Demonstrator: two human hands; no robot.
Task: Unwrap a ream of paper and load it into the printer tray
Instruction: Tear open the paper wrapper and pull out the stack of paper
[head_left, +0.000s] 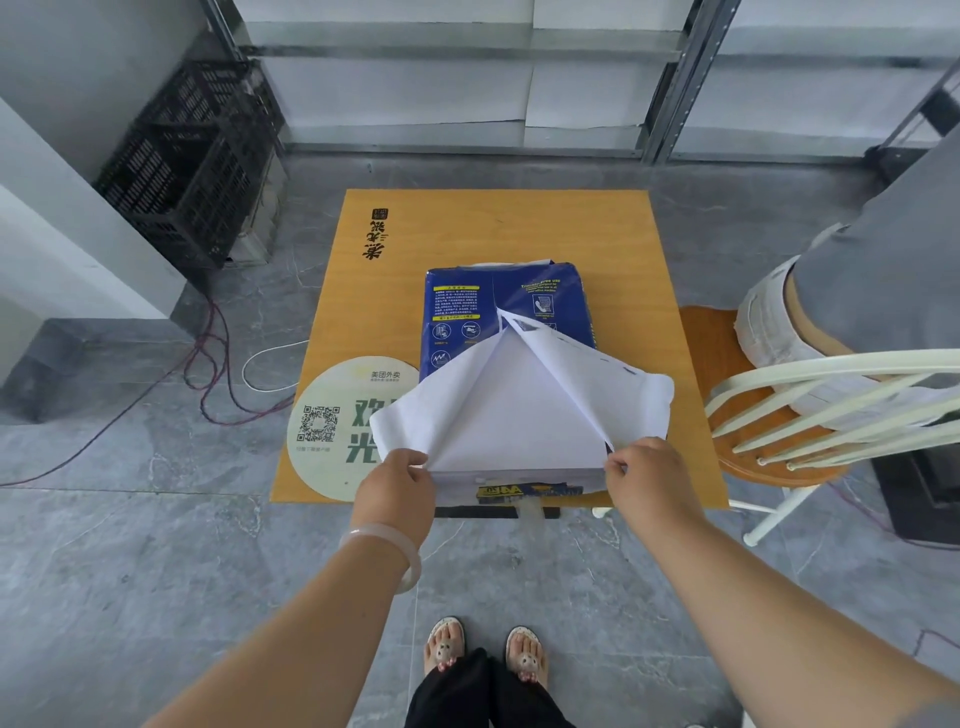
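A ream of paper in a blue wrapper lies on a small square wooden table. The wrapper is torn open along the top from the near end, and its white inner flaps spread left and right in a V. My left hand pinches the left flap at the near edge. My right hand pinches the right flap. White sheets show between the flaps. No printer is in view.
A round QR-code sticker covers the table's near-left corner. A wooden chair with white spindles stands at the right, another person's leg on it. Black crates are stacked at back left. Cables trail on the grey tiled floor.
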